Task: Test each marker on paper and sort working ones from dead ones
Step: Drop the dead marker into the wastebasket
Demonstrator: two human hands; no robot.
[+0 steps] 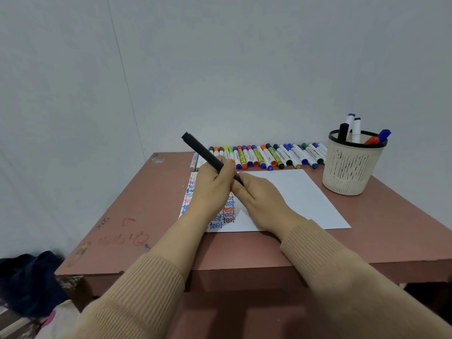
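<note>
Left hand, right hand around tilted marker

Reddish-brown table, chipped at the far-left corner and along the near-left edge, scribbled with red and blue pen marks toward the near left. Plain pale wall behind. Low on the left, crumpled dark blue cloth; nearer, pale fabric touched with pink.

The paper bears "test" repeatedly in several colours; marker labels seem unreadable.
</note>
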